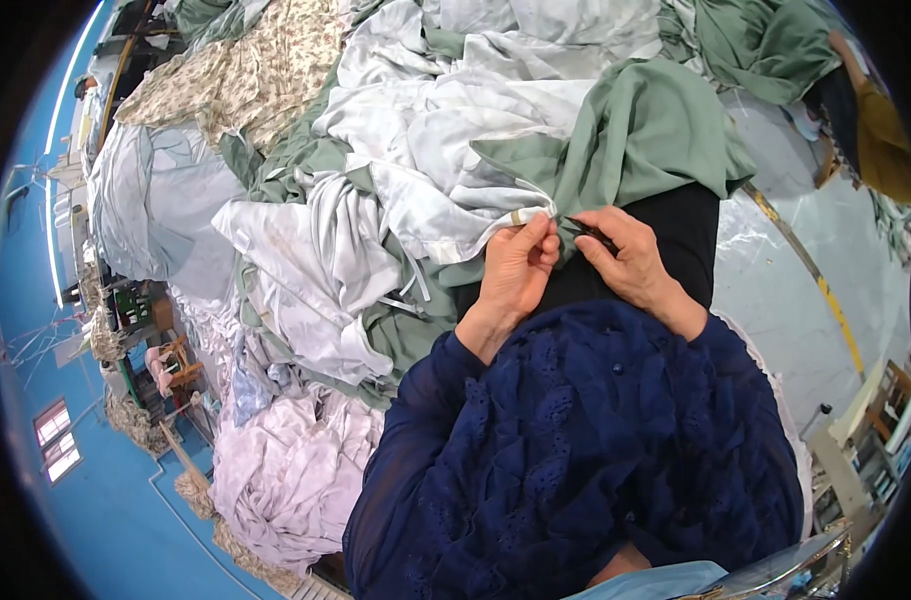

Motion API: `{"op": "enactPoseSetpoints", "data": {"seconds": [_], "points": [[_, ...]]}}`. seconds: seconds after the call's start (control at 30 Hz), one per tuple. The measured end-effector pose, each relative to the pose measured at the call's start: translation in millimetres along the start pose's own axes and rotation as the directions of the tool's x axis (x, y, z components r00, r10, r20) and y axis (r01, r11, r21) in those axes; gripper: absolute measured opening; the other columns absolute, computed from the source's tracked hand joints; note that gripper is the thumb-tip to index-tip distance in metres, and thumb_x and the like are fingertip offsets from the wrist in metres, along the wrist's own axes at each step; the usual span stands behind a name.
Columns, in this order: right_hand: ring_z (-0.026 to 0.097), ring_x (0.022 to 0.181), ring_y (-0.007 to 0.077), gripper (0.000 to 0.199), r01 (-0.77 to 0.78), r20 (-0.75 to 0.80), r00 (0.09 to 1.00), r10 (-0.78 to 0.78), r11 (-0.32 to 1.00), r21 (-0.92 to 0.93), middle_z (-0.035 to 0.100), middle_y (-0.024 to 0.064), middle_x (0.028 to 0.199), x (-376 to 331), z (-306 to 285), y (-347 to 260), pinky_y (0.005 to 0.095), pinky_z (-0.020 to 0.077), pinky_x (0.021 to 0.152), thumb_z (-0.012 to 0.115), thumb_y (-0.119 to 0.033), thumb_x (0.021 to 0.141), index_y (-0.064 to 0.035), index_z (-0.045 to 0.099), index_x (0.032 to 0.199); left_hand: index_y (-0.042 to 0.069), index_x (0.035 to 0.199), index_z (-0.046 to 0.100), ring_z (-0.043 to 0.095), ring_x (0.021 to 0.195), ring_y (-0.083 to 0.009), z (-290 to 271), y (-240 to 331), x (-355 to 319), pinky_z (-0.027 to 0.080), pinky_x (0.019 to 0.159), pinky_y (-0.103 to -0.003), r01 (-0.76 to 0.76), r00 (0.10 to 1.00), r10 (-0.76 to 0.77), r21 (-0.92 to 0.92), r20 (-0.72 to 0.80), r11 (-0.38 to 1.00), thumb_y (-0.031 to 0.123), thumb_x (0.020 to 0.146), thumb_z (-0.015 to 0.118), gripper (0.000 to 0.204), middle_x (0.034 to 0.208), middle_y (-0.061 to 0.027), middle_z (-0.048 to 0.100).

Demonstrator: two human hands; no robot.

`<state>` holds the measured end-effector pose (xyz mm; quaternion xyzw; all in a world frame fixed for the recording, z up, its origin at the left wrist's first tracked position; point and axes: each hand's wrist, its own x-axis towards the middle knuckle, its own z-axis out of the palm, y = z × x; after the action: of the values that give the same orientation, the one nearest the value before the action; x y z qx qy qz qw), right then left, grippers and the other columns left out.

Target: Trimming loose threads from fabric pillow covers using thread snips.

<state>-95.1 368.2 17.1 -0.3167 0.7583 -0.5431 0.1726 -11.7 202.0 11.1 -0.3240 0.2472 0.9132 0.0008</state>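
Observation:
My left hand [517,270] is closed in a pinch on the edge of a green and white cloth [644,135], which lies over my lap. A short tan strip shows on the white edge just beside those fingertips. Close by on the right, my right hand [636,262] is wrapped round small black thread snips [593,234], their tip pointing at the pinched edge. Most of the snips is hidden in the fingers. The white side of the cloth [431,215] spreads away to the left in loose folds.
Crumpled white fabric [456,110] heaps in front of me, with a floral-patterned cloth [261,75] at the far left. Pale pink fabric [291,470] is bunched at my left side. On the right, a yellow line [824,290] crosses the grey floor; another person [881,140] is at the far right.

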Motion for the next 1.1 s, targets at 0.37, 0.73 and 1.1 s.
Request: {"op": "enactPoseSetpoints", "data": {"seconds": [0.37,0.73,1.1], "points": [[0.058,0.063,0.0207,0.022,0.074,-0.092,0.993,-0.073,0.997,0.008,0.059,0.0088,0.076,4.3,3.3,0.6,0.0299,0.0466,0.058,0.070,-0.007,0.083,-0.0024,0.067,0.104,0.000,0.094,0.063,0.055,0.068,-0.0114,1.4,-0.6,0.0,0.043,0.059,-0.023,0.019,1.000,-0.019,0.003,-0.007,1.000,0.013,0.092,0.067,0.014,0.085,-0.0053,0.062],[0.058,0.062,0.0196,0.023,0.066,-0.101,0.993,-0.065,0.998,0.010,0.059,0.0083,0.076,6.4,5.2,1.2,0.0293,0.0461,0.057,0.070,-0.006,0.082,-0.0029,0.067,0.105,0.003,0.096,0.063,0.056,0.066,-0.0116,-1.2,-3.1,1.0,0.046,0.058,-0.023,0.021,1.000,-0.021,-0.008,0.002,1.000,0.011,0.090,0.069,0.011,0.084,-0.0046,0.063],[0.058,0.061,0.0195,0.024,0.079,-0.110,0.991,-0.080,0.997,-0.010,0.059,0.0081,0.076,5.7,5.5,0.8,0.0295,0.0457,0.056,0.070,-0.005,0.081,-0.0034,0.067,0.104,0.003,0.096,0.063,0.056,0.064,-0.0115,0.7,-2.6,-0.4,0.044,0.056,-0.022,0.014,1.000,-0.014,-0.006,-0.005,1.000,0.010,0.090,0.069,0.011,0.082,-0.0044,0.064]]}}
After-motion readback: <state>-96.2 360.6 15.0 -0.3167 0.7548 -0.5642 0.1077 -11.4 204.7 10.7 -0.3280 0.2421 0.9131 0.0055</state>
